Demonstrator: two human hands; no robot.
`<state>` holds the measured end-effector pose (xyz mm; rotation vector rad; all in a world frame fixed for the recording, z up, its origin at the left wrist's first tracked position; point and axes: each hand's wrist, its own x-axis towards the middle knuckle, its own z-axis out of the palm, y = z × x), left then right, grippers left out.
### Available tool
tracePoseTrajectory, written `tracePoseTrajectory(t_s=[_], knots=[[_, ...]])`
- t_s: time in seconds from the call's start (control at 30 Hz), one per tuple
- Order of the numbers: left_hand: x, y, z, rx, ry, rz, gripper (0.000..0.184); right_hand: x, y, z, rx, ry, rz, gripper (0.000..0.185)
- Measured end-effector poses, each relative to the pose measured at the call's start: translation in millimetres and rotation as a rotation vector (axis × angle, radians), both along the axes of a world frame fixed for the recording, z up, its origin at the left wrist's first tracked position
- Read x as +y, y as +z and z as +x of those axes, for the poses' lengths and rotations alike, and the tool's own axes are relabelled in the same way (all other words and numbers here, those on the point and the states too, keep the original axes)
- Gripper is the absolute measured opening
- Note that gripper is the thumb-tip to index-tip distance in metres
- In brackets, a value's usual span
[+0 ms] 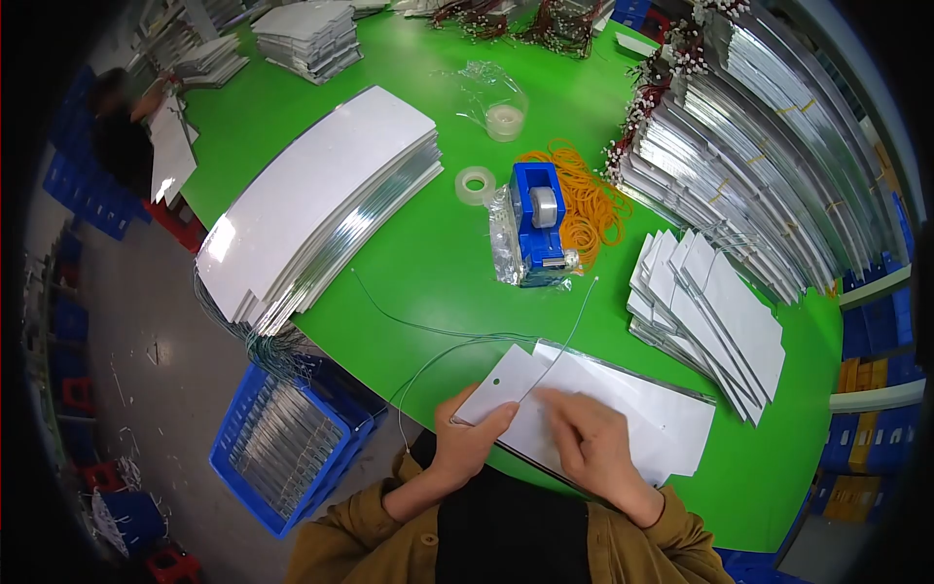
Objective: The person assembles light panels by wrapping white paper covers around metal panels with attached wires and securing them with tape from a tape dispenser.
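White flat panels (632, 404) with thin green wires (467, 339) lie at the table's front edge. My left hand (467, 438) grips the left end of a white piece with a small round hole (506, 375), thumb on top. Over the panel, to the right of that piece, is my right hand (589, 438), its fingers curled and slightly blurred near the wire; whether they hold anything cannot be made out. One wire runs up from between the hands towards the tape dispenser.
Around the green table (409, 282) stand a tall panel stack (331, 165), a fanned stack (720, 311), long bundles (739, 165), a blue tape dispenser (528, 234), orange rubber bands (593, 204) and tape rolls (475, 185). A blue crate (229, 438) is below left. Another person (122, 127) is far left.
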<state>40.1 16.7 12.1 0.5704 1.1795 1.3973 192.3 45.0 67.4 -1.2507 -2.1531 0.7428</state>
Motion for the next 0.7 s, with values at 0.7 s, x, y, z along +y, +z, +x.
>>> tracePoseTrajectory(t_s=[0.7], knots=[[2,-6,-10,-0.181,-0.292,0.203,0.022,85,42,67,-0.289,-0.493,0.4,0.029]])
